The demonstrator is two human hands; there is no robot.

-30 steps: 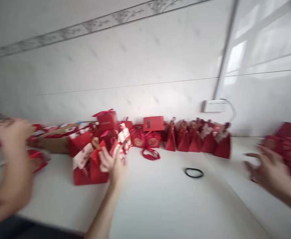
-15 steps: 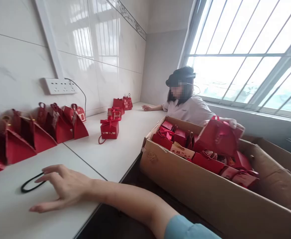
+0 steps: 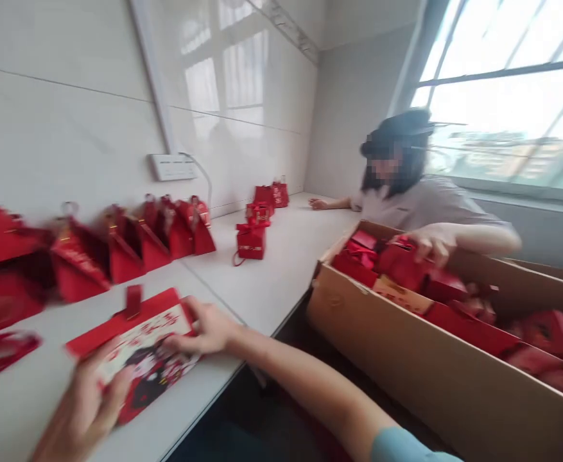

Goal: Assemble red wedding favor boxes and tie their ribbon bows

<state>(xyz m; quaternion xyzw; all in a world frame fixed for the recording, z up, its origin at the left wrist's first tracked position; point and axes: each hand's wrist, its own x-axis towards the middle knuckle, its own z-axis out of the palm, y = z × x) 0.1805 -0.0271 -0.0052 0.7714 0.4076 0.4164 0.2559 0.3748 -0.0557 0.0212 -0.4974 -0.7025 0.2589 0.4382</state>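
A flat red gift bag with a white and dark printed panel lies on the white counter in front of me. My left hand grips its near edge, fingers curled over the print. My right hand holds its far right corner, with the arm reaching in from the lower right. The picture is smeared by motion.
Red folded gift bags line the tiled wall, with small red boxes farther along. A large cardboard carton full of red bags stands at the right. Another person sits behind it, one hand inside the carton. A wall socket hangs above the bags.
The flat printed bag has come onto the counter and both my hands are now on it. My right hand had lain open by a black hair tie. The other person's raised bag is down.
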